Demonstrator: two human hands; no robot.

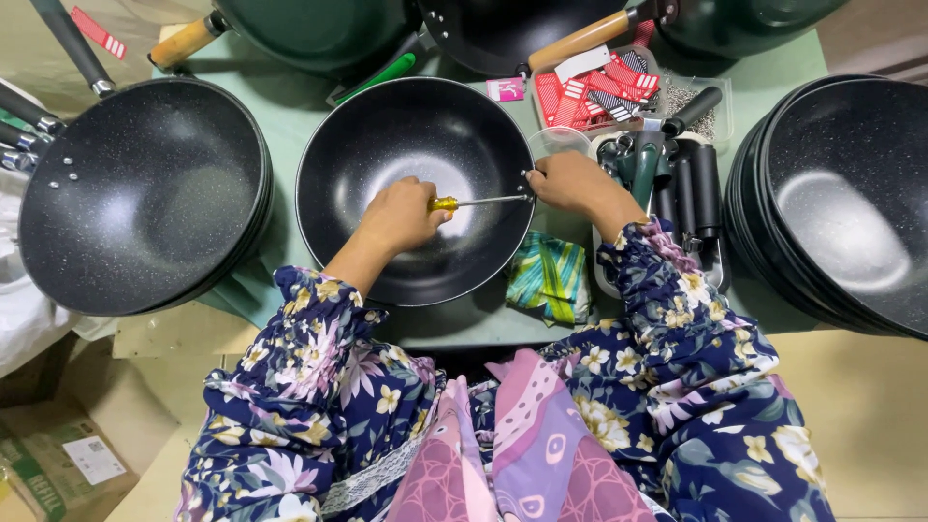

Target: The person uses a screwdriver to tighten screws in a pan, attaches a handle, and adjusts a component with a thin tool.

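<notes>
Left hand (401, 215) closed around yellow-handled steel screwdriver (476, 202), shaft lying across round black speckled non-stick wok (416, 188) at centre of pale green worktop (290, 106), tip at the rim at 3 o'clock. Right hand (572, 182) pinching the rim there, fingers closed on it. Likely risks: tip slipping off the fastener and scratching the coating or jabbing the right fingers; wok rocking if the hold loosens.

Cardboard box (58, 454), bottom left on floor: brown, green print, white square label (94, 457).
Red-and-white striped tags (594, 92), heaped in clear tray, top centre.
Single red striped tag (99, 32), top left.
Small pink-and-white label (505, 89), beside tray.
</notes>
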